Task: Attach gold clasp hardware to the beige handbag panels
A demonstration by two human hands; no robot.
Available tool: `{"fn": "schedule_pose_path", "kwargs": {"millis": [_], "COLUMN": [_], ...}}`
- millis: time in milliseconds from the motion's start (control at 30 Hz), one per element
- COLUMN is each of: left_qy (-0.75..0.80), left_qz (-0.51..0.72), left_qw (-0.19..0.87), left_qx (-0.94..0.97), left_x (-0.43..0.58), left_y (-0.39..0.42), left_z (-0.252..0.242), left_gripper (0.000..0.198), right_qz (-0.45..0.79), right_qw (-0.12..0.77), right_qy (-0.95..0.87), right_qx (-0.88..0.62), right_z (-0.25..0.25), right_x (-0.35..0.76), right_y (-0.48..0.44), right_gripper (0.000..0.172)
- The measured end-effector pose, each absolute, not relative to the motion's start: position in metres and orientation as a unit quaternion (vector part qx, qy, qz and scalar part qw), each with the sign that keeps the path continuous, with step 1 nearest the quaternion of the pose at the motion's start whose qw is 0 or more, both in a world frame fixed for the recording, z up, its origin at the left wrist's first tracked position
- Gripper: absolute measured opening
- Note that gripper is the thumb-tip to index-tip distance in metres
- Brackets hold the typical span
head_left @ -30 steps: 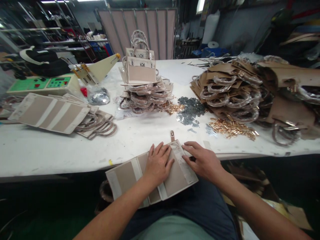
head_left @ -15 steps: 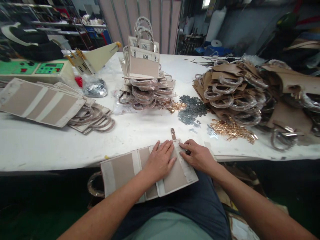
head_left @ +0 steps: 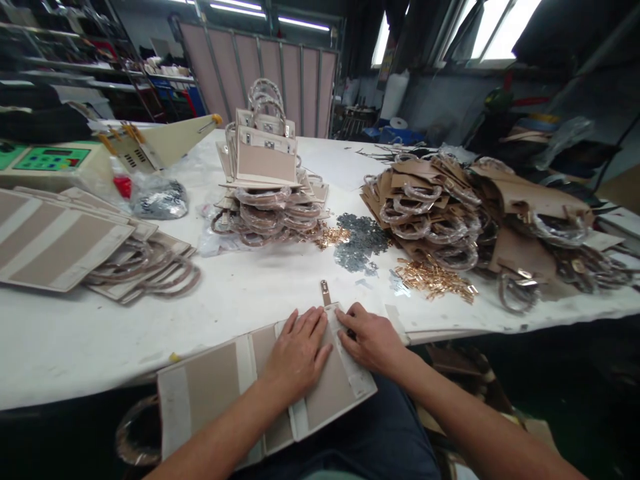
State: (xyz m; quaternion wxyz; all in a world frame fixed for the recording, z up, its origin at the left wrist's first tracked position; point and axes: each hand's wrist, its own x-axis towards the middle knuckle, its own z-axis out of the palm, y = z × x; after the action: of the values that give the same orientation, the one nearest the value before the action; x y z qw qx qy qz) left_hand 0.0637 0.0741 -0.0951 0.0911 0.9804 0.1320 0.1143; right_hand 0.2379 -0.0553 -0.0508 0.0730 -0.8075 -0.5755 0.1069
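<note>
A flat beige bag panel with white strips [head_left: 210, 387] lies across my lap and the front edge of the white table [head_left: 250, 293]. My left hand [head_left: 295, 353] rests flat on the panel, fingers stretched out. My right hand [head_left: 373, 340] sits just right of it on the panel's white end strip, fingers curled down against the strip; nothing shows in them. A small metal-tipped tab [head_left: 325, 292] sticks out from the panel's far edge, just beyond both hands.
A pile of finished beige bags with handles [head_left: 265, 180] stands mid-table. Brown panels with wrapped handles [head_left: 450, 207] are heaped at right. Loose gold clasps [head_left: 433, 280] and grey metal pieces [head_left: 363, 240] lie between. Flat panels [head_left: 55, 240] and a green-panelled machine [head_left: 50, 163] are at left.
The view has tilted up and swung right, so the panel and hands sit lower and further left. My right hand has slid a little closer to my left hand on the white strip.
</note>
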Motion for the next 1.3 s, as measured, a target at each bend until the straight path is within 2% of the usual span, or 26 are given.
{"fn": "schedule_pose_path", "kwargs": {"millis": [300,467,533,667,800,1133,1300], "left_qy": [0.122,0.130,0.131,0.131,0.132,0.133,0.137], "left_qz": [0.129,0.136,0.131,0.119,0.126,0.115,0.100], "left_qw": [0.046,0.046,0.055,0.073,0.080,0.112,0.125], "left_qx": [0.983,0.981,0.981,0.982,0.980,0.978,0.977], "left_x": [0.065,0.063,0.062,0.061,0.060,0.061,0.063], "left_y": [0.076,0.074,0.074,0.074,0.075,0.075,0.073], "left_z": [-0.099,-0.100,-0.100,-0.100,-0.100,-0.102,-0.100], "left_gripper": [0.056,0.057,0.058,0.059,0.059,0.060,0.060], "right_qz": [0.089,0.118,0.095,0.032,0.020,0.062,0.090], "right_qw": [0.059,0.182,0.210,0.168,0.142,0.106,0.107], "right_qy": [-0.589,-0.563,-0.508,-0.406,-0.379,-0.408,-0.415], "right_qx": [-0.801,-0.798,-0.830,-0.898,-0.914,-0.905,-0.899], "right_z": [-0.047,-0.058,-0.063,-0.067,-0.070,-0.080,-0.072], "right_x": [0.233,0.257,0.279,0.334,0.377,0.406,0.417], "right_y": [-0.051,-0.053,-0.054,-0.048,-0.034,-0.017,-0.007], "right_gripper": [0.051,0.031,0.026,0.026,0.029,0.023,0.011]}}
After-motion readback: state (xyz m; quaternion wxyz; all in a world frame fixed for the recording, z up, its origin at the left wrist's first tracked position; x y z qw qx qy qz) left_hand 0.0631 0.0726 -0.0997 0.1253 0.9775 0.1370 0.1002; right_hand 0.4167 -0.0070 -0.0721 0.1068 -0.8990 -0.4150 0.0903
